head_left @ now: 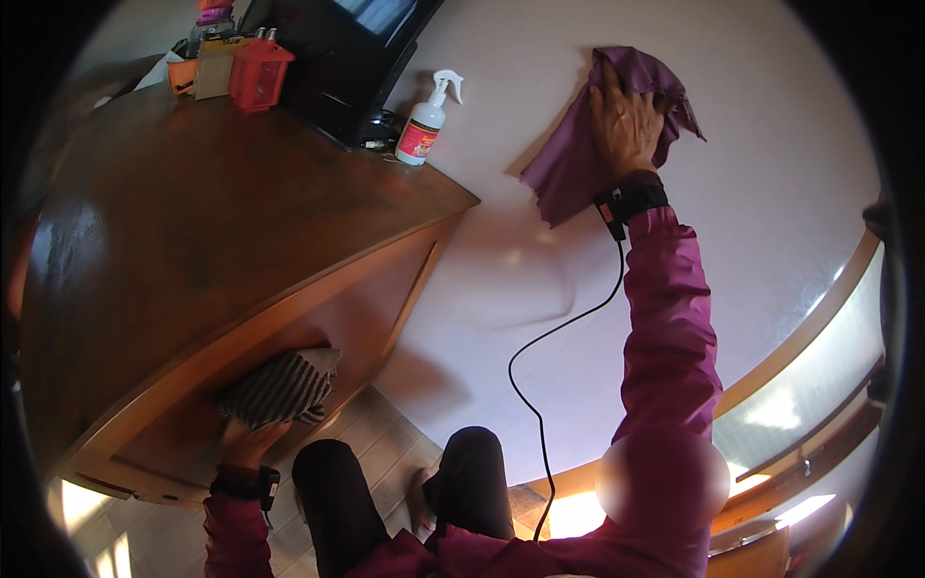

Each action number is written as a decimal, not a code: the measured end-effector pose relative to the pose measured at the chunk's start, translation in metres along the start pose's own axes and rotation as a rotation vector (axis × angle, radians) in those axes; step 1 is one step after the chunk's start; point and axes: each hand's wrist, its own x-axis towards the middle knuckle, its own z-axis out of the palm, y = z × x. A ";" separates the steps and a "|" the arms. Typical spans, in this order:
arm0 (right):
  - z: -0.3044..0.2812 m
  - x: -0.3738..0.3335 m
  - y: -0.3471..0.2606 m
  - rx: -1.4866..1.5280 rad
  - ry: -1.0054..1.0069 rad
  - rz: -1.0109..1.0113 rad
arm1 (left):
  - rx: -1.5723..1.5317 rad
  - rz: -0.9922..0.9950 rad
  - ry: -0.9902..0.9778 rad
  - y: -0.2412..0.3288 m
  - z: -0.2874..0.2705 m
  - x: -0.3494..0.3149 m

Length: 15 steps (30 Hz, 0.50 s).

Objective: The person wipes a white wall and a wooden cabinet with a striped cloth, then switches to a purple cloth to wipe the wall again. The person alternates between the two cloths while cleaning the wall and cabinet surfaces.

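While the right arm runs up nearly straight, I've got the right hand laid flat, palm to the wall, over the purple cloth. Fingers point upward, slightly bent, a bit apart at the index finger; not clamped, just spread on the fabric. Purple cloth sits between palm and wall, one end trailing down-left past the wrist, the other sticking out beyond the hand to the right. Wrist looks about in line with the forearm, sleeve rising from lower right, black strap round the wrist. From there I see the cable looping down the wall side toward the lap. Left arm is low and short in my view, elbow side cut off by the lower edge. Left hand points up and slightly right into the striped cloth, which lies bunched over the fingers by the desk's front panel; I can't tell if they're together or gripping, nor if cloth meets panel. Second strap on that wrist. Hands well apart, one high right, one low left. Desk fills the left; spray bottle upright near its far corner, just beside the TV, red lantern farther left. Knees below, between the arms.
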 end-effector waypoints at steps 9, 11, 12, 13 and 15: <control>0.037 -0.013 -0.065 0.018 -0.210 -0.240 | 0.175 -0.064 -0.138 0.002 0.008 -0.005; 0.049 -0.023 -0.081 -0.004 -0.227 -0.301 | -0.045 -0.100 -0.050 0.000 0.008 -0.013; 0.055 -0.029 -0.088 0.038 -0.221 -0.308 | -0.160 -0.110 0.010 -0.001 0.008 -0.017; 0.060 -0.035 -0.093 0.035 -0.229 -0.319 | -0.328 -0.236 -0.088 -0.002 0.009 -0.021; 0.070 -0.046 -0.105 0.064 -0.118 -0.375 | -0.643 -0.440 -0.156 -0.001 0.011 -0.028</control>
